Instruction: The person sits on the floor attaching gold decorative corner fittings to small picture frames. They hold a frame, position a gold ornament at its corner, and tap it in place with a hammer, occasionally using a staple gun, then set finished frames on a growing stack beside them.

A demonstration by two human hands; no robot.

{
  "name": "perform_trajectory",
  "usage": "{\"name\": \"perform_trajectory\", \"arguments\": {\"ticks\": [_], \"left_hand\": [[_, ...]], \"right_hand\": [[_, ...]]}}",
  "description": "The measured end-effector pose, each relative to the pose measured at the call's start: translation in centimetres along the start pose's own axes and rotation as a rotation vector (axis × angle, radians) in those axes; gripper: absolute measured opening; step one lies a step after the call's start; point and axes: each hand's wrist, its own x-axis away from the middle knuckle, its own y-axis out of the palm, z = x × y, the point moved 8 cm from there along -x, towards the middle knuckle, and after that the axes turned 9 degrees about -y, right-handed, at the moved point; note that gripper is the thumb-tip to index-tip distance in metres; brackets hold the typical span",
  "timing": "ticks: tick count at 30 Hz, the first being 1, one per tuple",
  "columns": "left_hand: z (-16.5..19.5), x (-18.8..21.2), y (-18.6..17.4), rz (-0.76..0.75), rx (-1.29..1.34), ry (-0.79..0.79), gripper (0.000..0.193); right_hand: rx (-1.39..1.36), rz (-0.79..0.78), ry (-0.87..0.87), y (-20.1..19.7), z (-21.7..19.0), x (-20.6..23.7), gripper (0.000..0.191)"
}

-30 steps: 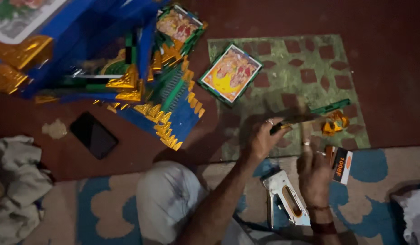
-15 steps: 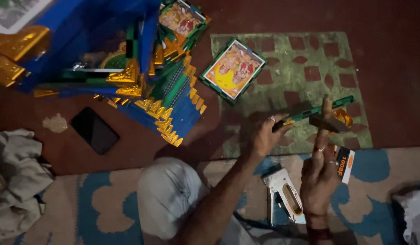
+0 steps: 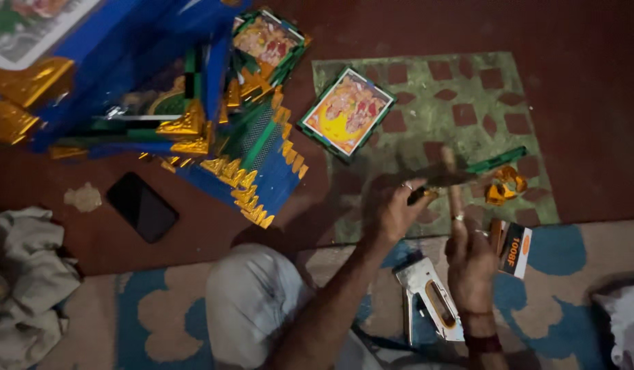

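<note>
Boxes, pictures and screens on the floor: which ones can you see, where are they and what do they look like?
Small box: on the rug beside the right hand; flat, black, white and orange.
Phone: on the dark red floor at left; black rectangle, screen dark.
Framed picture: on the green mat's left edge; rectangular, orange and yellow, green border.
Second framed picture: on the blue and gold pile; similar colours.

The left hand (image 3: 389, 209) grips a green strip (image 3: 495, 161) over the patterned mat (image 3: 468, 89). The right hand (image 3: 468, 257) rises upright beside it, above a staple gun (image 3: 430, 301).
</note>
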Motion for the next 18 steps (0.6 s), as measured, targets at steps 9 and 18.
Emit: {"name": "perform_trajectory", "arguments": {"ticks": [9,18], "left_hand": [[-0.7,-0.1,1.4,0.032,0.158,0.030,0.037],[-1.3,0.5,3.4,-0.042,0.204,0.126,0.034]], "right_hand": [[-0.249,0.009,0.215,-0.1,3.3,0.4,0.039],[-0.485,0.446,0.550,-8.3,12.2,7.4,0.035]]}}
